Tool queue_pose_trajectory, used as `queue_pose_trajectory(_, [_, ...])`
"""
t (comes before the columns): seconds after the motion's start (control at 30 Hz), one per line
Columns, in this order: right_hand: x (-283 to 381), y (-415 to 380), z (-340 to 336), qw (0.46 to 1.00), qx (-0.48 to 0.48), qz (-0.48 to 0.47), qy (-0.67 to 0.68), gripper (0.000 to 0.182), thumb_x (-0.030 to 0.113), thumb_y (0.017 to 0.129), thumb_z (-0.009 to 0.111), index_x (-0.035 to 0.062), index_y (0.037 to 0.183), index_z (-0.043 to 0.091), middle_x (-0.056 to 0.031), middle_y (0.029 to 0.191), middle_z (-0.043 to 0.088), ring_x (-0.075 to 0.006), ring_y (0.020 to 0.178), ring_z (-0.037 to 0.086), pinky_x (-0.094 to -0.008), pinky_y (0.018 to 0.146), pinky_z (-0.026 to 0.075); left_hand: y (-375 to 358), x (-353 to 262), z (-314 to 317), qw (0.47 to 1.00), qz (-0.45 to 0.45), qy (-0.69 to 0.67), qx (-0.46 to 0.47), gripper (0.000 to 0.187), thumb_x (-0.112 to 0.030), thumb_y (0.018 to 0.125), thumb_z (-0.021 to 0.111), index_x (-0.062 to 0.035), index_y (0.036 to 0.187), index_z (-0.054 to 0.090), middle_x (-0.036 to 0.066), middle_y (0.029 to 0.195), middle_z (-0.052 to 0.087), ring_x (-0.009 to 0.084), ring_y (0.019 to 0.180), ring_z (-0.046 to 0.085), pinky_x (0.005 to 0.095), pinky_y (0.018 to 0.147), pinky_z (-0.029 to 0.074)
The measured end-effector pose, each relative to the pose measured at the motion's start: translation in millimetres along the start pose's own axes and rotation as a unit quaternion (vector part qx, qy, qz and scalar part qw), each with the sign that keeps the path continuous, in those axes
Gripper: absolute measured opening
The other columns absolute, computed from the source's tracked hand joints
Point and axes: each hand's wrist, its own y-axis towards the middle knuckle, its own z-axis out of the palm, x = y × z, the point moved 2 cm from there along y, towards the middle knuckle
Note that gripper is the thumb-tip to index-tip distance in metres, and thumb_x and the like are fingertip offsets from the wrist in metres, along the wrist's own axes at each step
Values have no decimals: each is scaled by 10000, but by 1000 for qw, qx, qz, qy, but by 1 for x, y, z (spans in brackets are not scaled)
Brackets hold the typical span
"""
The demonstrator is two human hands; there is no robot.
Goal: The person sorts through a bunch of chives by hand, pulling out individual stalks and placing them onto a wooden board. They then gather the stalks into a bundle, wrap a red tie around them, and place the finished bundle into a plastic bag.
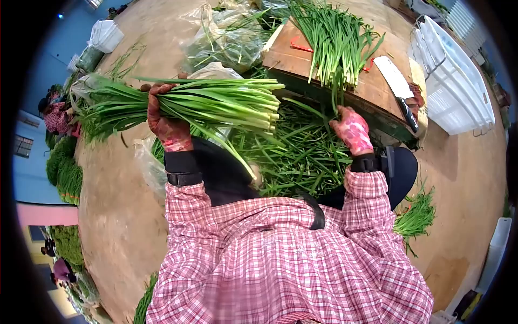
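My left hand, in a stained pink patterned glove, is closed around a large bunch of garlic chives. The bunch lies level, pale cut ends to the right, with a few stalks drooping below it. My right hand, gloved alike, is closed on a few chive stalks at the near edge of a wooden board. On that board rests a pile of chives with red ties by it. A cleaver with a black handle lies at the board's right side.
Loose chive leaves are heaped between my knees. Clear plastic bags lie ahead. Stacked white crates stand at right, and a small chive bundle is on the floor. Other people sit far left near more bundles.
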Motion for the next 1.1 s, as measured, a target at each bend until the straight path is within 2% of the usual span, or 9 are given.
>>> queue_pose_trajectory(0.1, [87,-13,-46,864,30,16,503,416,191,849,706,22,1212,592,-73,1010,664,-105,916,597,-231,818,473,-3,5,20,992,-28,-114,38,228,-207,886,608,-55,1054,582,80,997,638,225,981,609,562,1121,257])
queue_pose_trajectory(0.4, [122,-24,-44,844,2,-74,531,136,9,827,676,-9,962,684,-48,918,691,-93,812,624,-215,721,498,-9,3,25,972,-59,-206,92,303,-94,888,574,-203,1170,548,-89,951,576,100,996,562,499,1157,157])
queue_pose_trajectory(0.47, [89,-23,-50,898,-14,-33,439,113,39,846,665,4,950,691,-51,840,696,-75,771,614,-221,696,499,-10,-4,23,960,-58,-240,129,301,-95,887,561,-203,1168,555,-102,946,562,88,992,553,484,1152,192])
queue_pose_trajectory(0.53, [18,-9,-47,998,6,-57,23,141,152,784,637,39,834,705,-169,815,692,-251,756,684,-338,668,536,-15,-15,38,972,-32,-220,78,215,-81,893,535,-198,1059,606,-85,806,576,52,807,586,392,1054,339])
queue_pose_trajectory(0.6, [-51,-8,-27,970,123,75,-196,188,250,780,634,87,824,717,-174,798,670,-367,793,646,-449,729,509,-10,-27,33,968,-8,-243,56,175,-60,894,514,-177,943,636,-75,670,566,28,638,581,307,916,423])
queue_pose_trajectory(0.63, [-22,-10,-41,965,189,118,-140,190,224,813,628,89,916,714,-180,946,675,-356,923,636,-429,809,501,-4,-30,19,943,-36,-292,155,179,-129,910,528,-205,1057,597,-88,786,599,66,791,599,390,1037,339])
queue_pose_trajectory(0.73, [42,-8,-44,972,34,-193,128,244,162,893,585,78,1112,652,-149,1224,594,-297,1113,573,-354,931,457,-3,-32,19,898,-62,-371,228,183,-109,905,520,-195,1037,613,-76,788,611,89,749,615,375,1025,351])
queue_pose_trajectory(0.9, [142,-1,-42,829,199,-162,497,278,166,911,608,13,1144,623,-77,1026,671,-120,926,604,-265,848,481,-7,-23,56,848,-95,-435,288,161,-92,876,569,-200,954,658,-66,739,621,120,690,614,378,974,398])
queue_pose_trajectory(1.1, [154,-11,-36,817,296,-102,484,258,109,827,688,-21,1047,654,-59,891,683,-111,819,611,-252,767,492,-13,-14,63,831,-55,-455,314,179,-107,880,574,-209,992,669,-57,765,648,116,696,619,368,936,411])
